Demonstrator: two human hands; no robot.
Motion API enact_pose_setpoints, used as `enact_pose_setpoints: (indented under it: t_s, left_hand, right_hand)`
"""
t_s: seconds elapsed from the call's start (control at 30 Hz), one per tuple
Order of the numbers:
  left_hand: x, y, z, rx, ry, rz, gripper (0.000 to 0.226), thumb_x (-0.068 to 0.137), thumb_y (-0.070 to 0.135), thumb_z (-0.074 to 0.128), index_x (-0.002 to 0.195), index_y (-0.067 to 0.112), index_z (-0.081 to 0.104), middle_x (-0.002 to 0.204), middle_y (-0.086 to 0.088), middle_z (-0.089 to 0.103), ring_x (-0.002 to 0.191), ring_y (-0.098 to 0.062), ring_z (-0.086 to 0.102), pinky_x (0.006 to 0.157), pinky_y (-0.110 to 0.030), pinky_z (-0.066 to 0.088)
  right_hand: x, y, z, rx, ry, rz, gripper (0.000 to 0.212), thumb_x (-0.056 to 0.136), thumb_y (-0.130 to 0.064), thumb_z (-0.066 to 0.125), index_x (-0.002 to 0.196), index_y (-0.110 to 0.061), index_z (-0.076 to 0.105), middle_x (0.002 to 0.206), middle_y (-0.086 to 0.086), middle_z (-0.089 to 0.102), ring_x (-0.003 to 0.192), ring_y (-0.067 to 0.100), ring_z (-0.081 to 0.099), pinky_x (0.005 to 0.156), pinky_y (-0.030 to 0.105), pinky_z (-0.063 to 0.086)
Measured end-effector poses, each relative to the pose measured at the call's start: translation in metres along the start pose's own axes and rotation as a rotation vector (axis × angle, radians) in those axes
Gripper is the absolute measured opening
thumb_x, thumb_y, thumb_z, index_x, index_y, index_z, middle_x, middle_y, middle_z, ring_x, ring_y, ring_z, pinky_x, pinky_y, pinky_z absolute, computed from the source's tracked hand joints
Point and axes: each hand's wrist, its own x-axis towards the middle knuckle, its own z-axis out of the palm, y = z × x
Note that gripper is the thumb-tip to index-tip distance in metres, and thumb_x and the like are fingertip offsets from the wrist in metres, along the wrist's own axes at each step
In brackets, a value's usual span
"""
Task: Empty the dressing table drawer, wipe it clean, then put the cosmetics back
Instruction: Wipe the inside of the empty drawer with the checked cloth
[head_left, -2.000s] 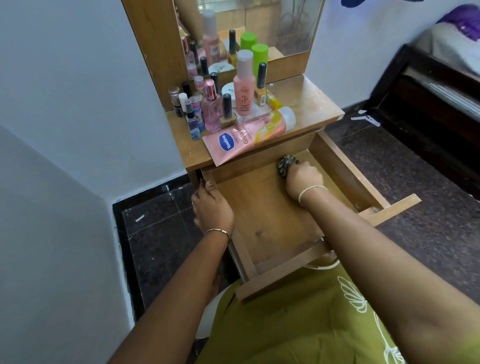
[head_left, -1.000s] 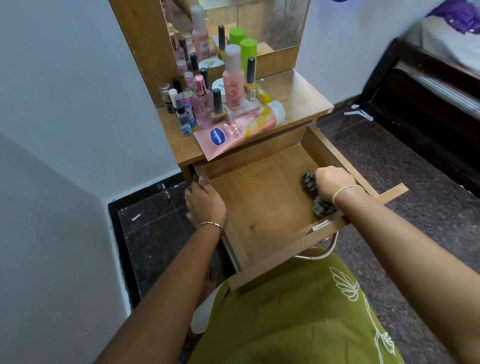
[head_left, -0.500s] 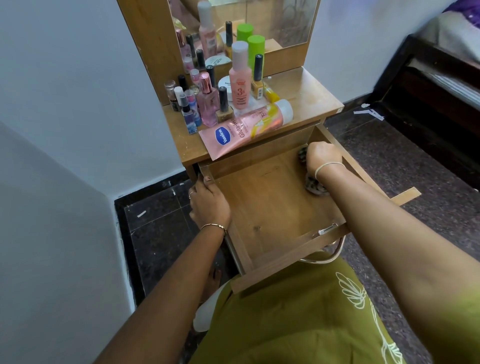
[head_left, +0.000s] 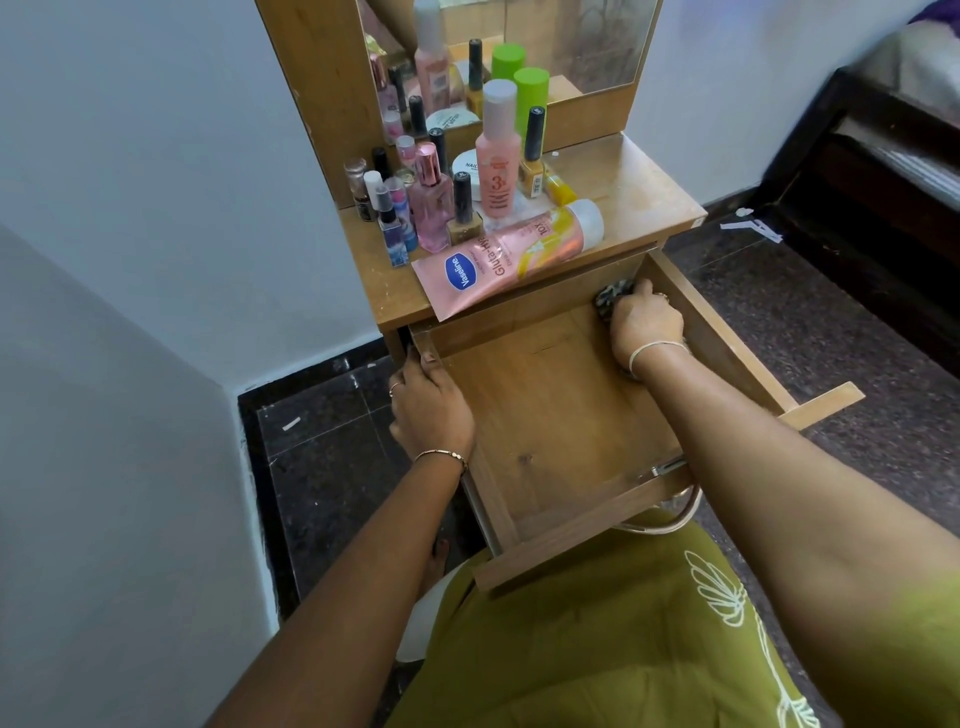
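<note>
- The drawer (head_left: 545, 431) stood pulled far out in front of you, its wooden bottom bare between your two hands.
- Your right hand (head_left: 647, 325) was clenched round a dark, patterned cloth (head_left: 610, 296) and pressed it into the drawer's far right corner, against the back wall. Part of the cloth showed just beyond your fingertips.
- Your left hand (head_left: 428, 405) gripped the drawer's left side wall near its far end, with the thumb over the rim and the fingers curled down the outside.
- Just beyond both hands, a pink lotion tube (head_left: 498, 260) lay on its side at the front edge of the tabletop (head_left: 639, 192), its flat end hanging over the drawer.
- Behind the tube, a tall pink bottle (head_left: 497, 166) stood upright, with a cluster of small bottles (head_left: 395, 208) beyond your left hand.
- The bare stretch of tabletop lay beyond your right hand.
- A mirror (head_left: 597, 41) rose at the back of the tabletop and reflected the bottles.
- Dark tiled floor (head_left: 322, 467) lay to the left of your left hand, and a dark bed frame (head_left: 883, 171) stood well off to the right of your right hand.
</note>
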Motion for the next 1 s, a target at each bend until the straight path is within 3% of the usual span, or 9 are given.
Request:
enact_pose_setpoints:
  t_s: [0.17, 0.33, 0.43, 0.63, 0.7, 0.8, 0.9, 1.0]
  left_hand:
    - [0.001, -0.002, 0.000, -0.005, 0.012, 0.007, 0.043, 0.102, 0.038, 0.024, 0.131, 0.021, 0.050, 0.139, -0.007, 0.047, 0.128, -0.028, 0.045, 0.107, -0.052, 0.027]
    - [0.001, 0.000, -0.001, 0.002, 0.017, 0.020, 0.041, 0.102, 0.036, 0.024, 0.128, 0.020, 0.052, 0.137, -0.008, 0.048, 0.126, -0.029, 0.046, 0.105, -0.052, 0.028]
    - [0.001, 0.000, -0.003, 0.025, 0.015, 0.024, 0.042, 0.102, 0.037, 0.023, 0.127, 0.021, 0.052, 0.137, -0.009, 0.049, 0.126, -0.031, 0.046, 0.106, -0.054, 0.027]
    - [0.002, 0.003, -0.012, 0.080, -0.046, 0.029, 0.044, 0.102, 0.039, 0.021, 0.129, 0.020, 0.050, 0.136, -0.013, 0.048, 0.126, -0.034, 0.045, 0.105, -0.054, 0.027]
    - [0.004, 0.004, -0.017, 0.104, -0.102, 0.033, 0.045, 0.101, 0.041, 0.021, 0.132, 0.020, 0.047, 0.136, -0.015, 0.047, 0.127, -0.035, 0.044, 0.104, -0.054, 0.028]
    - [0.009, -0.001, -0.025, 0.111, -0.172, 0.054, 0.045, 0.099, 0.044, 0.029, 0.134, 0.019, 0.043, 0.136, -0.017, 0.047, 0.127, -0.037, 0.043, 0.104, -0.053, 0.032]
    - [0.010, -0.005, -0.031, 0.018, -0.122, 0.070, 0.047, 0.093, 0.039, 0.049, 0.131, 0.011, 0.044, 0.133, -0.015, 0.050, 0.124, -0.034, 0.047, 0.101, -0.054, 0.039]
    - [0.004, -0.004, -0.036, -0.066, -0.038, 0.120, 0.044, 0.089, 0.027, 0.060, 0.125, 0.008, 0.044, 0.128, -0.013, 0.050, 0.118, -0.030, 0.050, 0.097, -0.044, 0.044]
  right_hand:
    - [-0.013, -0.005, 0.010, 0.048, -0.015, -0.123, 0.036, 0.101, -0.013, 0.030, 0.133, -0.002, 0.043, 0.132, 0.024, 0.048, 0.115, 0.042, 0.051, 0.094, 0.046, 0.043]
    - [-0.036, -0.033, 0.025, -0.131, -0.092, -0.370, 0.036, 0.101, -0.012, 0.032, 0.128, -0.001, 0.052, 0.135, 0.018, 0.043, 0.115, 0.039, 0.049, 0.088, 0.048, 0.046]
    - [-0.055, -0.056, 0.028, -0.185, -0.126, -0.483, 0.037, 0.103, -0.015, 0.030, 0.132, -0.002, 0.050, 0.139, 0.016, 0.039, 0.121, 0.038, 0.044, 0.093, 0.049, 0.046]
    - [-0.075, -0.080, 0.036, -0.224, -0.230, -0.666, 0.038, 0.099, -0.018, 0.043, 0.135, -0.023, 0.052, 0.140, 0.012, 0.040, 0.127, 0.033, 0.043, 0.103, 0.045, 0.042]
    - [-0.071, -0.076, 0.033, -0.131, -0.287, -0.652, 0.039, 0.094, -0.016, 0.049, 0.131, -0.022, 0.056, 0.134, 0.011, 0.051, 0.124, 0.031, 0.049, 0.103, 0.042, 0.043]
    - [-0.070, -0.059, 0.017, 0.217, -0.396, -0.552, 0.041, 0.087, -0.005, 0.055, 0.128, -0.012, 0.057, 0.128, 0.012, 0.058, 0.120, 0.029, 0.054, 0.101, 0.036, 0.043]
    - [-0.072, -0.035, 0.005, 0.600, -0.403, -0.390, 0.043, 0.087, -0.006, 0.064, 0.128, -0.006, 0.052, 0.125, 0.009, 0.059, 0.115, 0.022, 0.056, 0.096, 0.027, 0.043]
    - [-0.066, -0.010, -0.007, 0.939, -0.524, -0.152, 0.049, 0.085, -0.011, 0.069, 0.130, -0.007, 0.049, 0.116, 0.009, 0.065, 0.100, 0.020, 0.066, 0.086, 0.032, 0.055]
